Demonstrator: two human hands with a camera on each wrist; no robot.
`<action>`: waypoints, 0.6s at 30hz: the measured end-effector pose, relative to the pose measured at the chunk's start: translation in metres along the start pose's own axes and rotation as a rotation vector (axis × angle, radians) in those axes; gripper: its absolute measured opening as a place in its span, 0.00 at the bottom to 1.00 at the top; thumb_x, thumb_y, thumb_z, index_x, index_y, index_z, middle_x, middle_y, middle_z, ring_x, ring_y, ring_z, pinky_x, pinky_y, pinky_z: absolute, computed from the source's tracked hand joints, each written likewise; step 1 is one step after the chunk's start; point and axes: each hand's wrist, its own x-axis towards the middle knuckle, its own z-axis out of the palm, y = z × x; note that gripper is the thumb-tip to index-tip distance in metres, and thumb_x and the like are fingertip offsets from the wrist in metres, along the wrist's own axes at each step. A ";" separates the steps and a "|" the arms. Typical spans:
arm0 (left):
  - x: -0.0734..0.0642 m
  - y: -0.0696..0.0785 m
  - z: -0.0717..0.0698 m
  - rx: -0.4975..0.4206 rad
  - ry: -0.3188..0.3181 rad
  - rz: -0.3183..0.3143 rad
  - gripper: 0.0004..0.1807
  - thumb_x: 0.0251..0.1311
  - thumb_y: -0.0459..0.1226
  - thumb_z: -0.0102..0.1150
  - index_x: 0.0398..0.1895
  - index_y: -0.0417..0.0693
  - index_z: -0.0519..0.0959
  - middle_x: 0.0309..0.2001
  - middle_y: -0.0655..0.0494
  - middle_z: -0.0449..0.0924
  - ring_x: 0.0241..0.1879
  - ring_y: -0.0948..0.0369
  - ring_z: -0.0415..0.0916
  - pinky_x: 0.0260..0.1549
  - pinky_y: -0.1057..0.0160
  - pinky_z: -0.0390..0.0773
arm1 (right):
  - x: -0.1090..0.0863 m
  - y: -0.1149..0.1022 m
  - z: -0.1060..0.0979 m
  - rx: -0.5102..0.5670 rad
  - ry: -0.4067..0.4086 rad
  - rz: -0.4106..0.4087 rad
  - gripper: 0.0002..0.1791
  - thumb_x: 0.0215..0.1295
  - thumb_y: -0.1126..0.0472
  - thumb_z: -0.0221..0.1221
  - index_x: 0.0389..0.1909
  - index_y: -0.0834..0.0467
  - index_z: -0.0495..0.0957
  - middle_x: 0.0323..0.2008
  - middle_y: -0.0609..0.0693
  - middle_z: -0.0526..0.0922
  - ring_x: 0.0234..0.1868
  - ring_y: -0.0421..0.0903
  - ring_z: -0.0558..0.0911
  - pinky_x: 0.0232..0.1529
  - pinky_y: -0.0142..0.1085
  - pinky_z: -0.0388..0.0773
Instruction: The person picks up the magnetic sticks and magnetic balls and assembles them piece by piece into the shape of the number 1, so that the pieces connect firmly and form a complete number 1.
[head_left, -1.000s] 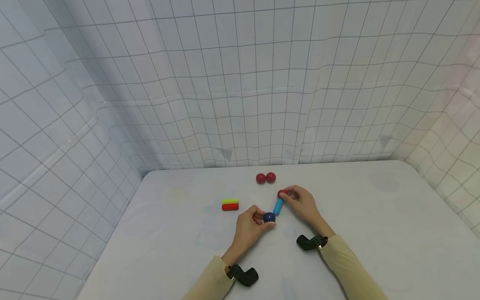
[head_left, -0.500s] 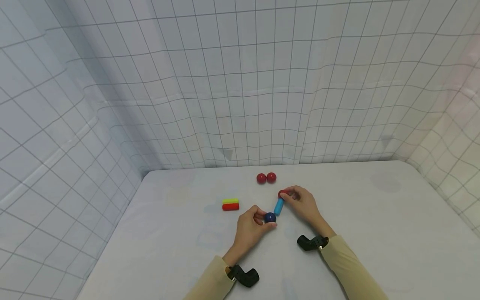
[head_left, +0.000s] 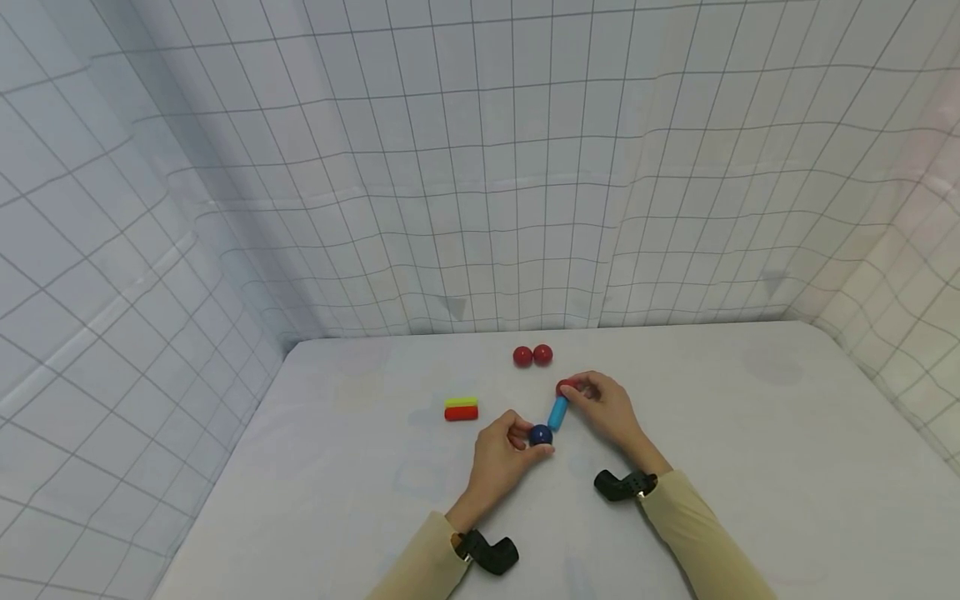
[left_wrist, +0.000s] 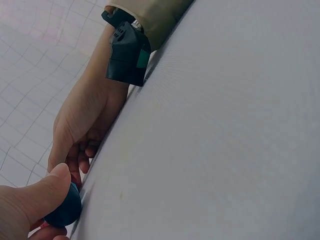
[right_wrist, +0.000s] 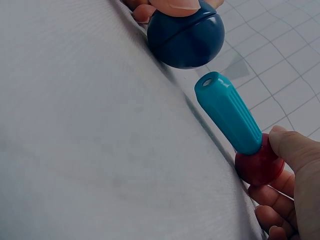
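Note:
Between thumb and fingers my left hand (head_left: 497, 460) pinches a dark blue ball (right_wrist: 187, 39), which has a seam round its middle. My right hand (head_left: 607, 410) grips a red ball (right_wrist: 257, 164) with thumb and fingertips. A light blue ribbed rod (right_wrist: 228, 114) with a small hole in its tip extends from that red ball, touching it. In the right wrist view a narrow gap separates the rod's free end from the blue ball. The left wrist view shows the blue ball (left_wrist: 65, 210) partly covered by the left thumb (left_wrist: 52, 192).
Two more red balls (head_left: 522, 357) sit side by side farther back on the white table (head_left: 337, 467). Left of the hands lie a yellow rod (head_left: 461, 402) and a red rod (head_left: 461, 413), parallel. A white curtain with a grid pattern (head_left: 495, 167) hangs behind the table.

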 end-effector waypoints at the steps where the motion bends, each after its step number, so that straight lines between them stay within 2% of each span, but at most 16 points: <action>1: 0.000 0.000 0.000 0.000 0.000 0.000 0.18 0.43 0.45 0.76 0.32 0.49 0.76 0.28 0.63 0.78 0.26 0.67 0.71 0.26 0.68 0.72 | 0.000 0.000 0.000 0.000 -0.001 0.000 0.16 0.62 0.49 0.62 0.42 0.58 0.81 0.35 0.47 0.80 0.34 0.44 0.75 0.36 0.38 0.70; 8: 0.000 0.000 0.000 0.002 -0.008 -0.014 0.18 0.44 0.45 0.75 0.33 0.49 0.76 0.28 0.63 0.78 0.26 0.67 0.70 0.26 0.68 0.72 | -0.001 0.000 0.000 0.004 -0.001 0.003 0.18 0.62 0.48 0.62 0.42 0.58 0.81 0.34 0.47 0.80 0.34 0.44 0.75 0.37 0.39 0.70; 18: -0.001 0.001 0.000 0.022 0.004 -0.001 0.19 0.43 0.48 0.75 0.32 0.50 0.76 0.28 0.62 0.78 0.26 0.66 0.70 0.26 0.69 0.72 | 0.000 0.001 0.000 0.001 0.005 -0.003 0.16 0.61 0.50 0.63 0.42 0.57 0.81 0.34 0.47 0.80 0.34 0.44 0.75 0.36 0.38 0.70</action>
